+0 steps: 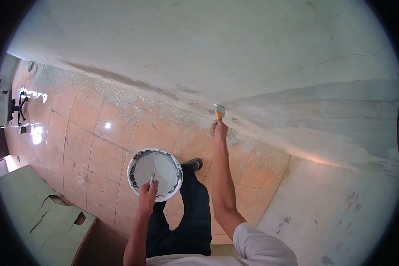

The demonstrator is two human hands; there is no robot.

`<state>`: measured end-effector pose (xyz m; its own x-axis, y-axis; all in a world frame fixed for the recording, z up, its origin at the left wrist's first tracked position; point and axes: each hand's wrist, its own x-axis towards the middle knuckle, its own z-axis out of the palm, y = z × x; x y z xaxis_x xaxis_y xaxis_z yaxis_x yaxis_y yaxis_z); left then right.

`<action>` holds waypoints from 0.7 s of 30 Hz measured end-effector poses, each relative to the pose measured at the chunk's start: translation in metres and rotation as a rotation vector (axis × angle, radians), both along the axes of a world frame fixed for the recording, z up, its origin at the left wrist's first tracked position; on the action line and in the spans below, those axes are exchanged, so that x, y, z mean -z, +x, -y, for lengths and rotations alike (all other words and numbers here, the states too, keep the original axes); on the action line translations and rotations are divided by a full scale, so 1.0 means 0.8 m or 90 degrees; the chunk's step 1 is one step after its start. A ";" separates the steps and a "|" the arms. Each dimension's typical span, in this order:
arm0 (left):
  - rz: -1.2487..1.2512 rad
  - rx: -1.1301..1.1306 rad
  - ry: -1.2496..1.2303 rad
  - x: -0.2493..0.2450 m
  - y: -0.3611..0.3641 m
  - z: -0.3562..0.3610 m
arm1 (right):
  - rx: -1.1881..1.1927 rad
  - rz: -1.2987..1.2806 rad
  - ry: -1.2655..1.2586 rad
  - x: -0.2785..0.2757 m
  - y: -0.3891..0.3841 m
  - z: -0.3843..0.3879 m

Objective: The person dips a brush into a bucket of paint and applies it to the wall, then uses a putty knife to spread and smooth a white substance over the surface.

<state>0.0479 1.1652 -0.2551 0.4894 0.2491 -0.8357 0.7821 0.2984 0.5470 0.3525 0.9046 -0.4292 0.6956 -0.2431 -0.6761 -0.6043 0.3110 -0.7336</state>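
Note:
My right hand is closed round a paintbrush with a yellow handle and a flat, greyish head. The brush head is right at the lower part of the pale wall, close to where it meets the floor. A white bucket hangs beside my leg, gripped in my left hand by its thin wire handle. Smooth, pale grey liquid lies inside it, and dark smears coat the inner wall near the rim. To the right of the brush, a darker grey band runs along the wall.
Orange floor tiles are strewn with pale flakes along the wall base. A broken, pale green panel is at the lower left. A chair's wheeled base stands at the far left. My sandalled foot is beside the bucket.

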 end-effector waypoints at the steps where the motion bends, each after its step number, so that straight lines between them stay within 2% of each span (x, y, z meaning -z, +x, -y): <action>1: -0.004 0.009 0.006 0.005 0.001 -0.001 | 0.000 0.000 -0.004 -0.013 -0.010 -0.005; 3: -0.012 0.013 0.018 0.005 0.005 -0.004 | 0.010 0.068 0.032 -0.037 -0.042 -0.018; 5: -0.009 -0.002 -0.016 0.003 0.014 -0.003 | -0.023 0.029 -0.010 -0.010 -0.041 -0.003; 7: -0.005 -0.002 -0.017 0.000 0.016 -0.002 | -0.030 -0.132 0.054 0.005 -0.030 0.007; 8: 0.001 -0.002 -0.016 -0.002 0.020 -0.003 | -0.028 -0.129 0.055 0.003 -0.013 0.014; 10: -0.003 0.001 -0.008 0.005 0.018 -0.004 | -0.031 -0.044 0.034 -0.007 0.030 0.022; 11: -0.017 0.002 -0.004 0.007 0.012 -0.002 | -0.031 -0.043 0.036 -0.007 0.020 0.019; 13: -0.017 -0.002 -0.006 0.007 0.005 0.003 | -0.071 0.142 -0.076 -0.002 -0.033 0.019; 14: -0.014 -0.014 -0.003 0.007 0.007 0.001 | -0.030 0.041 -0.033 -0.020 -0.050 0.012; 15: -0.012 -0.014 0.004 0.002 0.007 0.001 | -0.029 0.043 -0.027 -0.013 -0.050 0.012; 17: 0.002 -0.005 0.001 -0.008 0.010 0.003 | -0.056 -0.144 0.065 0.016 -0.049 0.025; 18: 0.036 0.013 0.018 0.016 -0.005 0.002 | -0.052 -0.088 0.003 0.002 -0.033 0.020; 19: 0.047 0.026 0.025 0.013 -0.004 0.001 | -0.039 -0.077 0.010 -0.026 -0.018 0.017; 21: 0.026 -0.034 -0.021 -0.002 -0.002 0.004 | 0.066 0.091 0.089 -0.095 -0.010 0.009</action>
